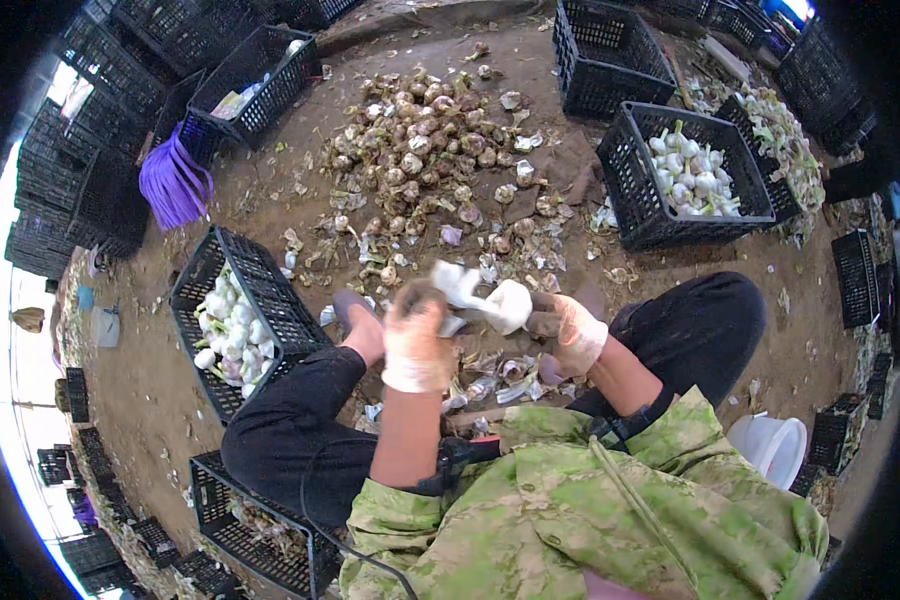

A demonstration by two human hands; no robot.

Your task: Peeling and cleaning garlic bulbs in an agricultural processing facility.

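In front of my lap, my right hand [573, 337], in a pale glove with dark, dirty fingertips, grips a white garlic bulb [510, 305]. My left hand [417, 338], similarly gloved and blurred by motion, is closed at a loose strip of white garlic skin [456, 283] that reaches toward the bulb. Its exact finger placement is smeared. Beneath both hands, shed garlic skins [510, 380] litter the ground between my legs. Ahead lies a heap of dirty, unpeeled garlic bulbs [420, 150], its near edge scattered with loose skins.
A black crate [295, 305] of clean white garlic stands by my left leg. Another black crate [650, 232] of garlic sits ahead right. Purple strips [175, 182] hang at the left near stacked crates. A white bucket [780, 445] is at my right side.
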